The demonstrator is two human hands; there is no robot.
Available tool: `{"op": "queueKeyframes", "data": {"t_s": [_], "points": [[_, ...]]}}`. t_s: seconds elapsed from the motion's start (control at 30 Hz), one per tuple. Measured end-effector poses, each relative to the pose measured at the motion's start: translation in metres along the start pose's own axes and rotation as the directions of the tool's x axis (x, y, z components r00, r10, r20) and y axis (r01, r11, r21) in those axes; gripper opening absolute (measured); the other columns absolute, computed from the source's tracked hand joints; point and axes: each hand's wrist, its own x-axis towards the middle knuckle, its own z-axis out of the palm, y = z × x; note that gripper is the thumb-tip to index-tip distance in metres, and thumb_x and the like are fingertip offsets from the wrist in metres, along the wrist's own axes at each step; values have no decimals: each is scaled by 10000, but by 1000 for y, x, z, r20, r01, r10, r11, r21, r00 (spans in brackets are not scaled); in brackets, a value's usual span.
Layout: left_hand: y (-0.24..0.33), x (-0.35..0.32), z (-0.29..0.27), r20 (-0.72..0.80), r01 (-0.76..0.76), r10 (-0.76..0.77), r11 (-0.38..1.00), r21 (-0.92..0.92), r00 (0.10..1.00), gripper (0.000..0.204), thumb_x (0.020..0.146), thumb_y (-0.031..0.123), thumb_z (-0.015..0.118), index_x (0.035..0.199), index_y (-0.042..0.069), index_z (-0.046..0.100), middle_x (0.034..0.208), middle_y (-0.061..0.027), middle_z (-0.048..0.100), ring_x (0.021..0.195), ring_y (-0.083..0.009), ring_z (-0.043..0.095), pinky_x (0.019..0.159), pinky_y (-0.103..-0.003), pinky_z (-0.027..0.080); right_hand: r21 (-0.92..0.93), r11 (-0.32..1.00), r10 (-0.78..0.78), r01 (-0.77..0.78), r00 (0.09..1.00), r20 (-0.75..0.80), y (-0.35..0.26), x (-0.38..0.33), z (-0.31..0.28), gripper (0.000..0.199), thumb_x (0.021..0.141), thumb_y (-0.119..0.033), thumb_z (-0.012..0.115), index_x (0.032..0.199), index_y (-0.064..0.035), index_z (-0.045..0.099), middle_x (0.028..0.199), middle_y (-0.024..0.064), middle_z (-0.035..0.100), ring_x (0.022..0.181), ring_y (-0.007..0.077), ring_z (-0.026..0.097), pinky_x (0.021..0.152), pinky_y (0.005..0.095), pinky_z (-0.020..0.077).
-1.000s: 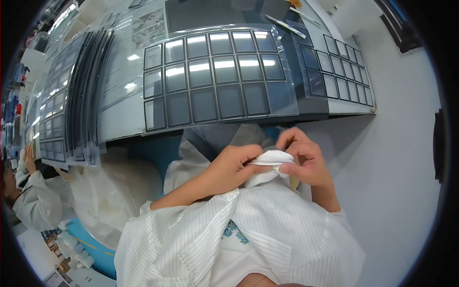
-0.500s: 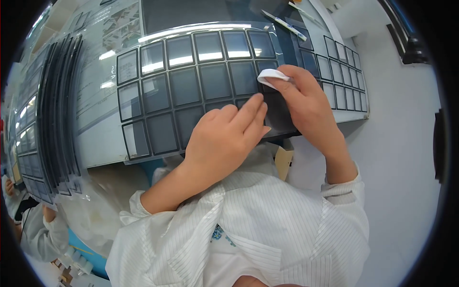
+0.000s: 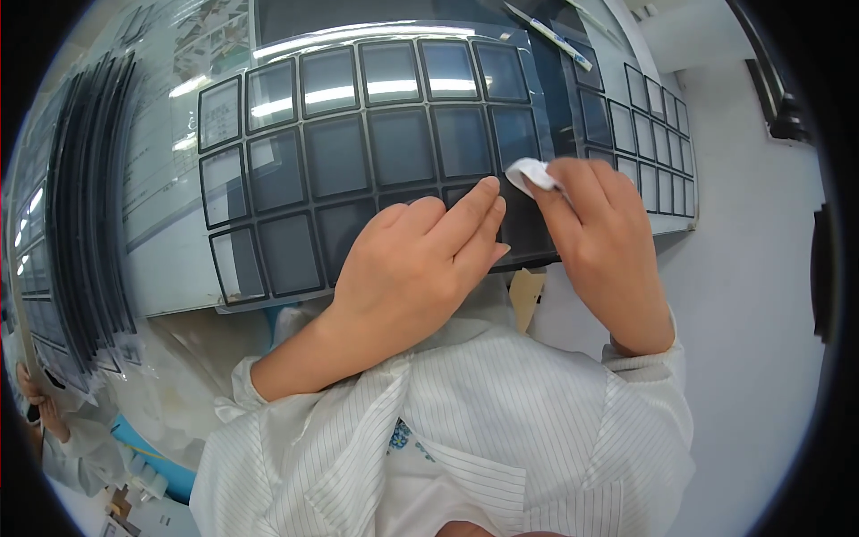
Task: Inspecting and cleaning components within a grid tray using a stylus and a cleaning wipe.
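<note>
Two sleeves of a white striped coat (image 3: pixel 501 430) fill the near part of the view, and both bare forearms rise out of them toward the desk (image 3: pixel 170 268). Nearest, the left hand (image 3: pixel 412 268) lies palm down on a large clear sheet (image 3: pixel 358 161) that carries rows of dark square panels; its fingers (image 3: pixel 470 210) are stretched out flat and close together, gripping nothing, their tips pressing on the lower right squares. Just beside those tips, to the right, the right hand (image 3: pixel 595 233) has its fingers curled shut around a small white cloth (image 3: pixel 534 174), and the cloth's free end touches the sheet just past the left fingertips. A tan scrap (image 3: pixel 526 291) shows between the two wrists, below the sheet's near edge. Beyond the right fingers a second sheet (image 3: pixel 658 134) of smaller dark squares lies partly under the first. Far past both hands, a slim pen (image 3: pixel 550 36) rests at the desk's far edge. Well left of the left fingers, a stack of dark-edged sheets (image 3: pixel 80 233) stands leaning on the desk. At the lower left, another person's hand (image 3: pixel 40 403) is visible.
</note>
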Motion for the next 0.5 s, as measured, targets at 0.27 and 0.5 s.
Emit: {"op": "queueKeyframes", "data": {"t_s": [0.27,0.5], "points": [[1,-2,-2,28,12,-11,1000,-4,1000,309,765,170,722,1038,34,670,1157,-43,637,631,-139,529,583,-269,447,-10,989,145,-145,988,49,8,-6,-5,281,701,-21,639,980,6,651,985,79,581,819,237,571,672,337,451],[-2,-1,-2,-1,34,-34,999,10,999,309,755,161,729,1034,39,673,1150,-40,640,621,-139,530,576,-263,447,236,969,-77,77,997,-8,20,-10,-17,203,642,-58,627,842,-28,625,827,64,569,644,208,538,537,317,421]]}}
